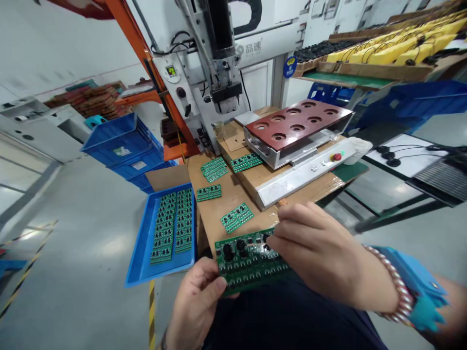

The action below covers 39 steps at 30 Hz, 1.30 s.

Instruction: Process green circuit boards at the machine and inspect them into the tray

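Left hand: my left hand [195, 304] is low in the near left of my view, holding the lower left edge of the board, its thumb [215, 287] pressed on the front.
Right hand: my right hand [314, 255] comes in from the near right, with a beaded bracelet [397, 282] on the wrist and a blue sleeve cuff [412, 287] just past it.
Fingers: left ones are clenched on the board. Right fingers [288, 218] are curled over its upper edge, tips among the black round components [241, 245]; I cannot tell if they pinch one.
Board: the green circuit board [251, 272] is between both hands, tilted, held above my dark apron [288, 321], just off the near bench edge.
Bench: four loose green boards [236, 218] lie on the cardboard-topped bench [215, 218].
Left of bench: a blue tray [138, 255] holds rows of green boards, beside the bench; blue crates [122, 146] stand farther left.
Far side: a red-brown holed plate [297, 127] sits under the machine head [222, 87], with a red stop button [337, 156] on the metal rail near it.
Far right: yellow trays [394, 53] sit on a rack.
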Each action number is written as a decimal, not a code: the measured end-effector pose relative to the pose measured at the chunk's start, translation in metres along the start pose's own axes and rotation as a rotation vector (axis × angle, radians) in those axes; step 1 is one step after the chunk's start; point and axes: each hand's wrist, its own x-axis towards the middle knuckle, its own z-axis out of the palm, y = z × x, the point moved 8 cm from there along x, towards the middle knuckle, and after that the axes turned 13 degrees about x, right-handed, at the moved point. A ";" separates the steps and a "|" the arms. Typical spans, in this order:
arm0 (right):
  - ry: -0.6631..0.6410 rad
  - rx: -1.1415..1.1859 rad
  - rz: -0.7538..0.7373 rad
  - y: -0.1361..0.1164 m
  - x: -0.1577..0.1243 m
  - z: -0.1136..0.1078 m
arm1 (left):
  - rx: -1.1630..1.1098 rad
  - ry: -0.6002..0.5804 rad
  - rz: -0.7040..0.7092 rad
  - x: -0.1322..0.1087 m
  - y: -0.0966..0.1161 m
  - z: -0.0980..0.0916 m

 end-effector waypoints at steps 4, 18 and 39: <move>0.027 -0.004 -0.018 -0.001 0.001 -0.003 | 0.003 -0.021 0.005 -0.001 0.000 0.000; -0.021 0.018 -0.014 -0.003 0.003 0.002 | -0.036 -0.041 -0.013 -0.001 0.001 0.002; -0.005 0.044 -0.018 -0.005 0.005 0.002 | -0.059 -0.001 -0.030 -0.002 0.002 0.004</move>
